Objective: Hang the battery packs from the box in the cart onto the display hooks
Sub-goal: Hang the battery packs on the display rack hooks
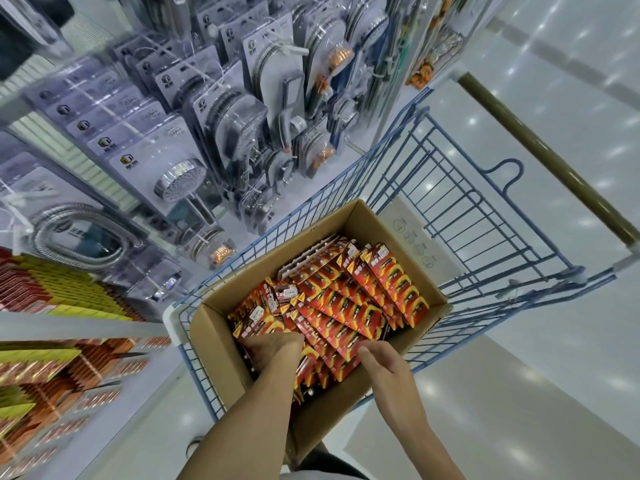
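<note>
An open cardboard box (221, 344) sits in the blue wire cart (446, 188). It is filled with several red and orange battery packs (349, 306) lying in overlapping rows. My left hand (273, 351) reaches into the near left part of the box, its fingers curled down into the packs and gripping some. My right hand (381, 362) hovers at the near edge of the pile, thumb touching a pack, fingers loosely bent. At the left, display hooks (128, 355) carry rows of red and yellow battery packs (55, 299).
Hanging packs of shower heads (180, 178) and hoses fill the shelf wall behind the cart. The cart's brown handle (550, 157) is at the far right, and shiny white floor (519, 393) lies to the right and below.
</note>
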